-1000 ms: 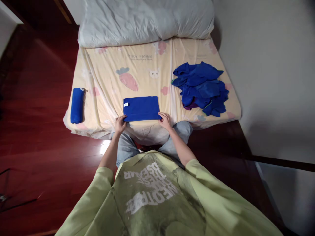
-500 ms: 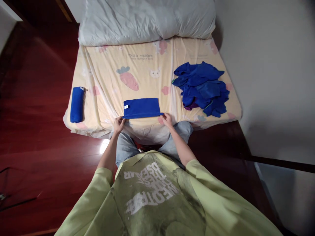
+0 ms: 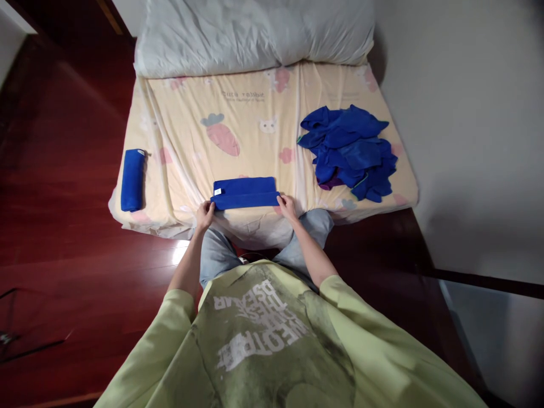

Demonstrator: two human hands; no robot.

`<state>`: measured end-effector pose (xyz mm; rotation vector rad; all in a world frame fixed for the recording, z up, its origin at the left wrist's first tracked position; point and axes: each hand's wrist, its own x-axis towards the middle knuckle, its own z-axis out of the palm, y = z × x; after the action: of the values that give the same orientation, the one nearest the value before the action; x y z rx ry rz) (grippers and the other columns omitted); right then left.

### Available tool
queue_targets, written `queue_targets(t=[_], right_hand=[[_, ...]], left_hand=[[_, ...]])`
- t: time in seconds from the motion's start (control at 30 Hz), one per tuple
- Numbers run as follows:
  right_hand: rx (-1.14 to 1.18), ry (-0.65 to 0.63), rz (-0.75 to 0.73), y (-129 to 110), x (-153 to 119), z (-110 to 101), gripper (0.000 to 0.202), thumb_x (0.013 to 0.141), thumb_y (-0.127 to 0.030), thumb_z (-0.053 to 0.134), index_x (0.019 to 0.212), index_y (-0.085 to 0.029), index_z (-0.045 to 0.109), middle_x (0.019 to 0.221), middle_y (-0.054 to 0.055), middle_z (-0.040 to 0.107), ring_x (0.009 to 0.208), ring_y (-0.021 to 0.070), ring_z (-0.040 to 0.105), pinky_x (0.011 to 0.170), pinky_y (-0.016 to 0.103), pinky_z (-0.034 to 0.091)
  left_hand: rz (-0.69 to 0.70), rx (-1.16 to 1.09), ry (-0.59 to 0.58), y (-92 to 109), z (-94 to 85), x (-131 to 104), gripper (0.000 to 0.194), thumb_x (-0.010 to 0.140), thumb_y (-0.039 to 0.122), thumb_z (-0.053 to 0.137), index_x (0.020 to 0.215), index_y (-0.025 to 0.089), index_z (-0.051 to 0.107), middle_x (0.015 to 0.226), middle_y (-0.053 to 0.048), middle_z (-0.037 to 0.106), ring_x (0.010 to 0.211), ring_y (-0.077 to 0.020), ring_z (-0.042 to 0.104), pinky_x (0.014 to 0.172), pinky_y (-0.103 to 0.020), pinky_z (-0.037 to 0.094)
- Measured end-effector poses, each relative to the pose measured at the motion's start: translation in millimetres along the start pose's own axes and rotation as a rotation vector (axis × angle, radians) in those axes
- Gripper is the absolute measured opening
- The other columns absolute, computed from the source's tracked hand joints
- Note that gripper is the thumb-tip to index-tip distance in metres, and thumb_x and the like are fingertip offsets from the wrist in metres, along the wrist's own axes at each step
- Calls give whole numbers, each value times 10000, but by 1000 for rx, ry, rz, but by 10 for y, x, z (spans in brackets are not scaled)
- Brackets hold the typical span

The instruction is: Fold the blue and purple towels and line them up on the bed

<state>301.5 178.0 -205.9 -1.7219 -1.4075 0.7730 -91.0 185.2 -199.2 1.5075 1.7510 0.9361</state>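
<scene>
A blue towel (image 3: 245, 186) lies near the front edge of the bed, its near edge turned up into a flat band. A small white tag shows at its left side. My left hand (image 3: 205, 215) pinches the left end of the turned-up band. At the right end, my right hand (image 3: 287, 207) grips the same band between thumb and fingers. To the left rests a rolled blue towel (image 3: 133, 180) with a white tag at its far end. A loose heap of blue towels (image 3: 346, 150) sits on the right, with a purple piece partly showing under it.
The bed (image 3: 178, 130) has a cream sheet printed with carrots and rabbits. A thick pale quilt (image 3: 255, 37) lies across its far end. A grey wall (image 3: 463, 113) stands at the right, and dark red floor (image 3: 63, 198) stretches along the left.
The near edge of the towel has been folded over further, so the band is wider and less of the flat part shows. My hands have barely moved.
</scene>
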Motion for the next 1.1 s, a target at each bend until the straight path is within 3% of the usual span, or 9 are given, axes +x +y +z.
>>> queue_targets(t=[0.2, 0.67, 1.1], right_hand=[[79, 16, 3, 15, 24, 26, 447, 869, -661, 532, 738, -242, 618, 753, 39, 676, 748, 206, 634, 753, 327, 546], [133, 69, 68, -111, 19, 36, 361, 792, -560, 665, 659, -231, 598, 687, 46, 673, 705, 205, 645, 719, 340, 571], [133, 67, 55, -56, 27, 71, 321, 803, -505, 667, 667, -223, 599, 681, 39, 656, 667, 192, 633, 691, 330, 556]], left_hand=[[-73, -83, 11, 13, 24, -12, 325, 864, 490, 589, 982, 193, 650, 904, -75, 727, 836, -219, 687, 772, -325, 541], [-105, -94, 49, 112, 19, -30, 263, 790, 442, 616, 913, 209, 618, 764, -32, 670, 709, -185, 642, 665, -292, 504], [-130, -106, 81, 182, 17, -44, 243, 748, 393, 631, 915, 219, 608, 646, 12, 614, 613, -167, 602, 603, -270, 468]])
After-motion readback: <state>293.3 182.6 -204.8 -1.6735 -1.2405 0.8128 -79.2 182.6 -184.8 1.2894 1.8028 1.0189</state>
